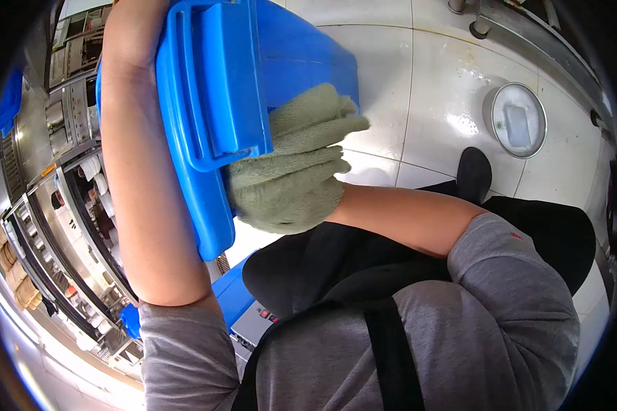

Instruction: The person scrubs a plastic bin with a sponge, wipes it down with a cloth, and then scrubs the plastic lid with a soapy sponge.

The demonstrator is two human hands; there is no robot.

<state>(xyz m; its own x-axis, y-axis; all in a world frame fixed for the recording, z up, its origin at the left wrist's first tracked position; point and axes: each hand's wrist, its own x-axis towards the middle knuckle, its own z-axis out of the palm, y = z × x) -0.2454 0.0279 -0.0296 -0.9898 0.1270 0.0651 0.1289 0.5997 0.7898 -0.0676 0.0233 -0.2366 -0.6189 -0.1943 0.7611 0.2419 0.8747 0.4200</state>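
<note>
A fluffy grey-green cloth (288, 185) covers my right hand (308, 175) and lies in folds against the side of a large blue plastic bin (301, 58). The fingers are hidden under the cloth, just below the bin's thick rim (185, 130). My left forearm (144, 171) runs up along the bin's other side. The left hand itself is cut off by the top edge of the view.
On the wet white tiled floor (432, 103) stands a round metal basin (519, 120) with a pale block-like thing in it. A metal frame on legs (528, 34) is at the upper right. Steel shelving (68, 226) with dishes lines the left. More blue plastic (234, 291) lies near my knees.
</note>
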